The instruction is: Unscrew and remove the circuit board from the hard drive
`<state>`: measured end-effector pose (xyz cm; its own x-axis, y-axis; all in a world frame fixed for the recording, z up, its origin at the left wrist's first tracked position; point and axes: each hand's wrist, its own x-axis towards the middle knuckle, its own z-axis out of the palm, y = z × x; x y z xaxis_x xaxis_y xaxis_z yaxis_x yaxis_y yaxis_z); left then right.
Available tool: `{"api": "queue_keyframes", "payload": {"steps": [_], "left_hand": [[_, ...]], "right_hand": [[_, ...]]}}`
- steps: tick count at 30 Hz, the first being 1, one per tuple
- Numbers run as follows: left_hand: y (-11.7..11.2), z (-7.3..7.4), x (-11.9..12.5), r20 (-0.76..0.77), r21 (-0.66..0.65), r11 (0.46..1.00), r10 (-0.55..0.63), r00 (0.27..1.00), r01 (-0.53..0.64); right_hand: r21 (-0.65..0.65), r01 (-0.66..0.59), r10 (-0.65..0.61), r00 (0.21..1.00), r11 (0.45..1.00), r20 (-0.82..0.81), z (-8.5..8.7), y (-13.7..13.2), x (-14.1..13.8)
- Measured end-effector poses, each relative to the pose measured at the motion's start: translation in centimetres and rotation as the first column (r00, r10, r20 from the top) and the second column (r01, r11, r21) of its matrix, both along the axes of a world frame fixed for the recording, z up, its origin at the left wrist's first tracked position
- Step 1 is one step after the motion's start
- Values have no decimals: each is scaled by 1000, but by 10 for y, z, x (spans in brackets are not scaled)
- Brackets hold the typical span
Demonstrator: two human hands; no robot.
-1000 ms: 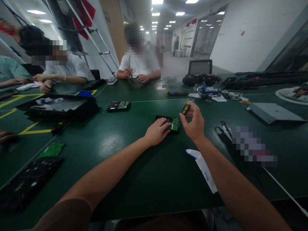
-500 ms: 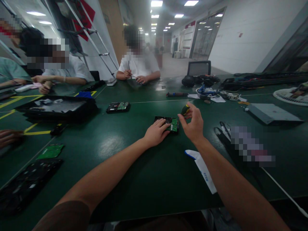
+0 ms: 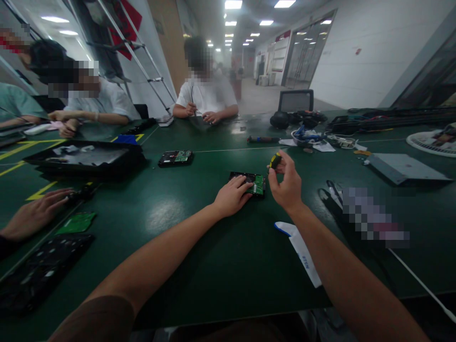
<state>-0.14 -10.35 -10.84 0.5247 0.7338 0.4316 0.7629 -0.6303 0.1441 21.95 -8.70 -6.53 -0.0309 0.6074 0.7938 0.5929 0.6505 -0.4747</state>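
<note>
My left hand (image 3: 232, 195) lies over a hard drive (image 3: 259, 184) with a green circuit board, its fingers across the top and the thumb at the near edge, pressing it to the table. Part of the drive is hidden beneath the fingers. Just to the right and above the drive, my right hand (image 3: 287, 183) pinches a screwdriver (image 3: 274, 160) by its yellow and black handle. The blade cannot be made out. A second hard drive (image 3: 175, 158) sits on the green table (image 3: 199, 266) further left.
At left are a black tray (image 3: 131, 159), a green circuit board (image 3: 77, 222), a black casing (image 3: 42, 268) and another person's hand (image 3: 39, 213). A white-and-blue strip (image 3: 302, 254) lies near my right forearm. A grey metal box (image 3: 408, 168) stands right. Two people (image 3: 206, 97) (image 3: 107, 102) sit opposite.
My right hand has shifted slightly and the screwdriver handle has turned in its fingers. At left, another person's hand has reached further in, to the black item. My left hand stays on the drive.
</note>
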Motion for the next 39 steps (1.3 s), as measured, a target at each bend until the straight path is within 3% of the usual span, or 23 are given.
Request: {"api": "queue_keyframes", "payload": {"steps": [5,39], "left_hand": [[0,0,0,-5,11,1000,1,1000,-1],[-1,1,0,17,10,1000,-6,1000,6]], "right_hand": [[16,45,-45,999,999,0,-2,2,1],[19,34,-34,999,999,-8,0,1,1]]}}
